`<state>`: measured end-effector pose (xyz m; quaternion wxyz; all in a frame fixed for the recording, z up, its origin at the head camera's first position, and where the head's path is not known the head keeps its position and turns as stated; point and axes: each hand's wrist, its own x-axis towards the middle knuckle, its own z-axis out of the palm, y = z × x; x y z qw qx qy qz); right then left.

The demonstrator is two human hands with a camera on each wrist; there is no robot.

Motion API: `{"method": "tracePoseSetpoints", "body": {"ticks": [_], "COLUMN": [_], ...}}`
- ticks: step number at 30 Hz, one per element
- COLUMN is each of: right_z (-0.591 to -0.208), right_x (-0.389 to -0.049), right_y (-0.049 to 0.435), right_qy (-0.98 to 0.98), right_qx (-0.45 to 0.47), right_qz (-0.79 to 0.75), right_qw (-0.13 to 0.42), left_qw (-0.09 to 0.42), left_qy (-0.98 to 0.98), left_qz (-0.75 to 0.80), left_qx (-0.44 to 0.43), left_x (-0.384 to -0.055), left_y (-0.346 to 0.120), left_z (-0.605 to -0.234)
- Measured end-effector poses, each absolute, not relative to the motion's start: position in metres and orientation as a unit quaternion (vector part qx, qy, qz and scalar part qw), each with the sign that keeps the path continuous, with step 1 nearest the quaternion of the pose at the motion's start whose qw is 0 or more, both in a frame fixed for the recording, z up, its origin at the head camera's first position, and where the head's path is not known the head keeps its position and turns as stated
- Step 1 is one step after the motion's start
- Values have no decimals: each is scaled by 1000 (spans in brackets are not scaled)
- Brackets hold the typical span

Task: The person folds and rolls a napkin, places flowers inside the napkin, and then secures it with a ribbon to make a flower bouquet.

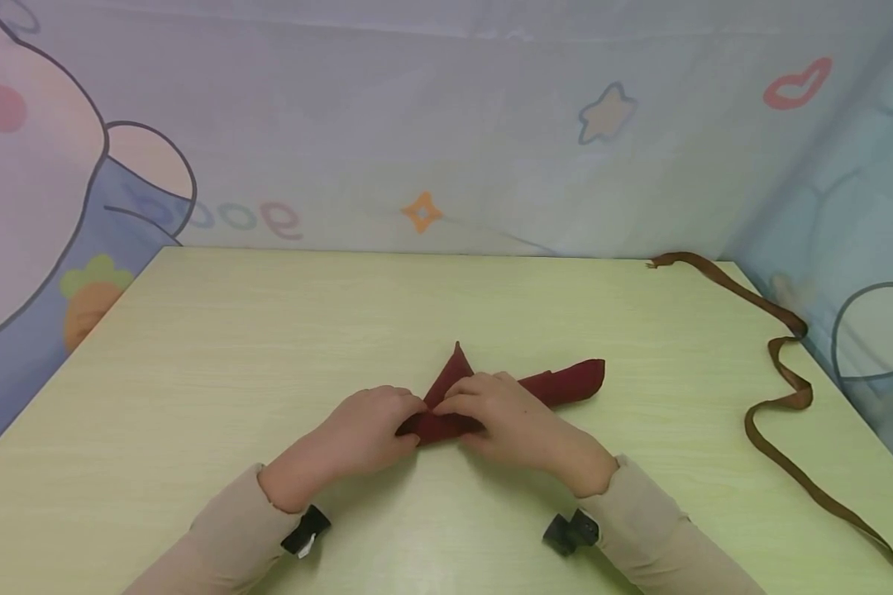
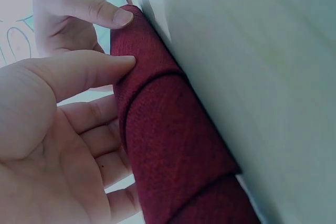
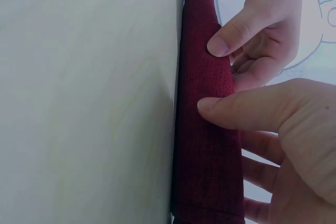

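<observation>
A dark red woven cloth (image 1: 576,384), rolled into a tapering tube, lies on the table with one pointed corner standing up behind the hands. My left hand (image 1: 368,430) pinches its left part, and my right hand (image 1: 517,426) grips it near the middle, close beside the left. In the left wrist view the layered folds of the cloth (image 2: 178,129) show, with the left thumb (image 2: 113,66) pressing on them and the fingers behind. The right wrist view has the right thumb (image 3: 226,111) lying across the cloth (image 3: 205,166), its fingers partly hidden behind the roll.
A long brown ribbon (image 1: 796,392) winds along the right side of the pale wooden table (image 1: 268,330), from the back edge to the front right. Behind the table hangs a printed cloth backdrop (image 1: 342,99). Both wrists carry small black cameras.
</observation>
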<state>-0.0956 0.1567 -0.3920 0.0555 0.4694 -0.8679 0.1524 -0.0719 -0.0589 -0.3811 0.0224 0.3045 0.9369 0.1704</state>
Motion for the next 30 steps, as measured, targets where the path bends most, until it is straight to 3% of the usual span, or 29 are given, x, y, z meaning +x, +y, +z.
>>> {"method": "tracePoseSetpoints", "body": {"ticks": [8, 13, 18, 25, 30], "right_z": [-391, -392, -393, -394, -393], "right_x": [-95, -95, -96, -96, -95], "right_y": [157, 157, 157, 157, 157], "right_qy": [-863, -857, -854, -857, -864], "right_qx": [473, 481, 483, 478, 465], "right_qz": [175, 185, 190, 193, 192], "right_qw": [13, 13, 17, 14, 5], "left_qw": [80, 87, 63, -9, -26], "left_qy": [932, 935, 941, 944, 942], "left_qz": [205, 208, 189, 138, 144], "left_qx": [289, 276, 274, 298, 303], "left_x": [-73, -72, -69, -63, -62], "left_y": [-59, -58, -55, -52, -52], "left_z": [-377, -376, -376, -377, -378]}}
